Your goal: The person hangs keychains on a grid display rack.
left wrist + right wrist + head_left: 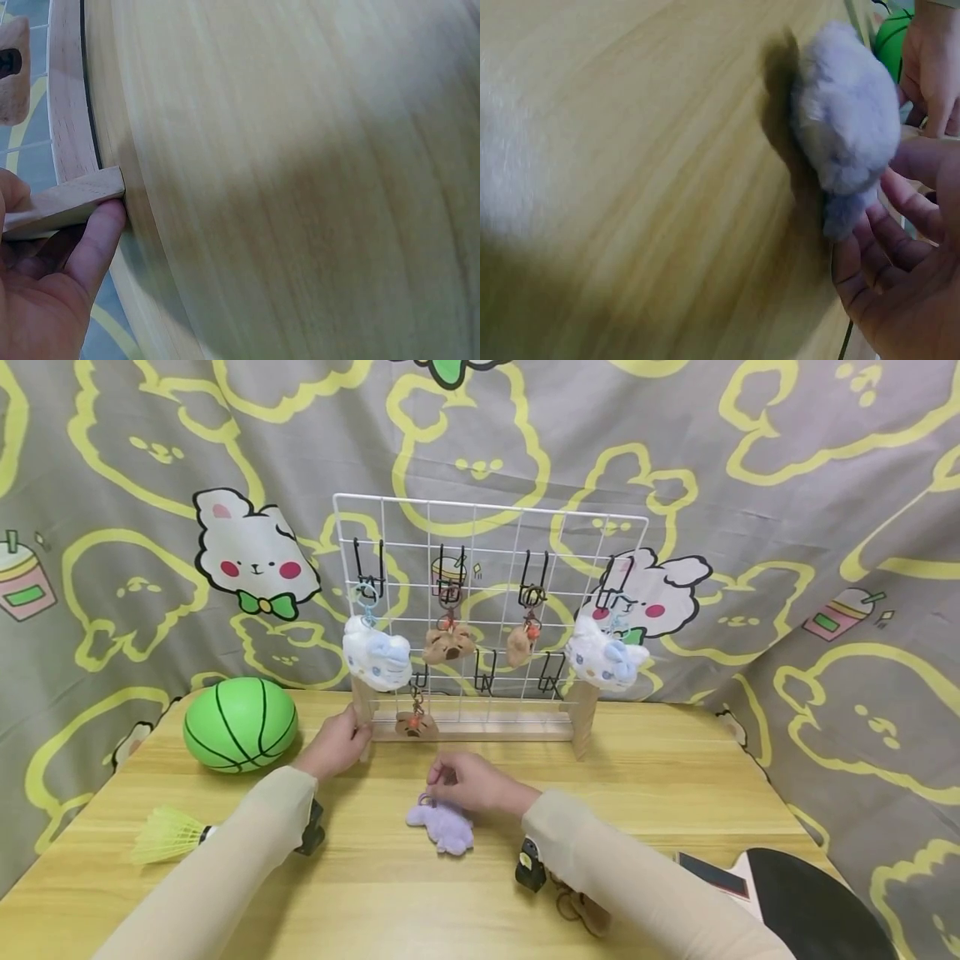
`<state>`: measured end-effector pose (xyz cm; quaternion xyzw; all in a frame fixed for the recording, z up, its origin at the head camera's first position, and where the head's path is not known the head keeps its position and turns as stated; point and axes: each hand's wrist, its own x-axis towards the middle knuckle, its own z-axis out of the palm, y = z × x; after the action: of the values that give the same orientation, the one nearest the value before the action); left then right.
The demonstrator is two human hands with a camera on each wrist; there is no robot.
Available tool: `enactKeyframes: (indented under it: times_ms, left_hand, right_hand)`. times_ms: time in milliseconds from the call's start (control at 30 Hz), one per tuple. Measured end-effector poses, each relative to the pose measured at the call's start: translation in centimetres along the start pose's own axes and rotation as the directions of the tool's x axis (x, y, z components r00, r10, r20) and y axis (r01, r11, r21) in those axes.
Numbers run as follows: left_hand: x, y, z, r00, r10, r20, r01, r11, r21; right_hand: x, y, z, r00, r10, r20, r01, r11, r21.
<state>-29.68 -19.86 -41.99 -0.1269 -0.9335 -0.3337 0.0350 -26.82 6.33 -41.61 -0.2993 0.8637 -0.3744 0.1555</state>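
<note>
My left hand (337, 745) grips the left wooden foot (71, 196) of a white wire grid rack (480, 510), thumb and fingers on either side of the wood. Toward the middle, my right hand (476, 781) pinches the ring of a fluffy purple plush keychain (444, 828). The plush (847, 112) hangs from these fingers, close over the table in the right wrist view. White plush keychains with blue bows (377, 653) hang at the rack's upper left and upper right hooks. Brown plush keychains (450, 643) hang between them, and another brown one (416, 724) hangs lower left.
Bare black hooks (484, 670) stand out at the lower middle and lower right of the grid. A green ball (240, 724) and a yellow shuttlecock (171, 837) lie at left. Beneath my right forearm is a brown keychain (588, 914), with a black paddle (810, 902) farther right.
</note>
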Motion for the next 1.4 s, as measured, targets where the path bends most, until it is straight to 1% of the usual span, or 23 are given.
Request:
enactKeyframes:
  times_ms: [133, 300, 433, 600, 667, 967, 1267, 1400]
  left_hand:
    - [0.1, 0.0, 0.0, 1.000, 0.005, -0.005, -0.005, 1.000, 0.004]
    - [0.1, 0.1, -0.1, 1.000, 0.009, -0.007, -0.009, 1.000, 0.004]
    - [0.1, 0.2, -0.1, 1.000, 0.006, -0.002, -0.006, 1.000, 0.007]
    - [0.1, 0.1, -0.1, 1.000, 0.008, -0.010, -0.008, 1.000, 0.024]
    - [0.1, 0.1, -0.2, 1.000, 0.010, -0.012, -0.010, 1.000, 0.023]
    - [0.2, 0.0, 0.0, 0.999, 0.035, -0.001, -0.035, 0.999, 0.007]
    - [0.0, -0.2, 0.1, 1.000, 0.029, -0.006, -0.029, 1.000, 0.009]
    - [0.0, -0.3, 0.1, 1.000, 0.031, -0.002, -0.031, 0.999, 0.011]
  right_hand:
    - [0.0, -0.1, 0.3, 1.000, -0.009, 0.030, 0.010, 1.000, -0.022]
    - [0.0, -0.2, 0.4, 0.996, -0.069, 0.051, 0.073, 0.995, -0.064]
    - [0.0, -0.3, 0.5, 0.992, -0.103, 0.071, 0.111, 0.987, -0.119]
    - [0.1, -0.6, 0.7, 0.991, -0.116, 0.070, 0.129, 0.967, -0.219]
    - [0.0, -0.6, 0.7, 0.991, -0.120, 0.066, 0.133, 0.962, -0.238]
    - [0.1, -0.6, 1.0, 0.993, -0.111, 0.042, 0.118, 0.965, -0.232]
    - [0.1, -0.5, 1.6, 0.998, -0.055, 0.026, 0.060, 0.977, -0.206]
    - [0.0, -0.6, 1.6, 0.998, -0.059, 0.027, 0.063, 0.973, -0.221]
